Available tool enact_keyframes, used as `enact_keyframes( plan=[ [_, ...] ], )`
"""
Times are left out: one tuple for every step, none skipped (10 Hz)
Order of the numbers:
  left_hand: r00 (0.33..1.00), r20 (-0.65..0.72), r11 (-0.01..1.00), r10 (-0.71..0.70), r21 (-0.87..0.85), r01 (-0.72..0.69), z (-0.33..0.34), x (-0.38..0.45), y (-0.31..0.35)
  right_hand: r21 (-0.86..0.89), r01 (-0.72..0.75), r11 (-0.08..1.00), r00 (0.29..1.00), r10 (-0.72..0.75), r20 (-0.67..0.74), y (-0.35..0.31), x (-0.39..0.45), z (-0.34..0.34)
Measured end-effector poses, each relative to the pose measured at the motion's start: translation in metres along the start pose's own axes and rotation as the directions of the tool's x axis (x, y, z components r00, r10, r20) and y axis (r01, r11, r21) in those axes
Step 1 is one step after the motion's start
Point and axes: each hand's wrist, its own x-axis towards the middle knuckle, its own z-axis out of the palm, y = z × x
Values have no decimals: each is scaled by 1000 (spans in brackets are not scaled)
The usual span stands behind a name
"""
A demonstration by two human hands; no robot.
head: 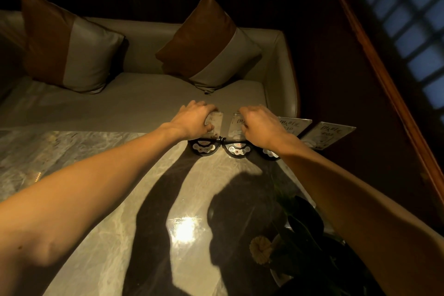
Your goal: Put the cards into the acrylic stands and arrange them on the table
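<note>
Several clear acrylic stands with printed cards stand in a row along the far edge of the marble table (101, 199), each on a round black base with buttons. My left hand (195, 119) grips the top of the leftmost stand (216, 125). My right hand (262, 125) grips the stand beside it (235, 125), whose black base (236, 149) shows below my fingers. Two more stands lean further right, one (292, 125) just past my right wrist and one (328, 133) at the table's corner. Both forearms stretch across the table.
A grey bench sofa (144, 101) with two brown-and-grey cushions (67, 43) runs behind the table. A potted plant with a yellow flower (260, 249) stands at the near right. A dark wooden wall and a latticed window (408, 19) are on the right.
</note>
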Motion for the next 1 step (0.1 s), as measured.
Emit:
enact_keyframes(
  plan=[
    [1000, 3, 999, -9, 46, 9, -4, -2, 3, -8, -35, 999, 999, 35, 20, 0, -1, 0]
  ],
)
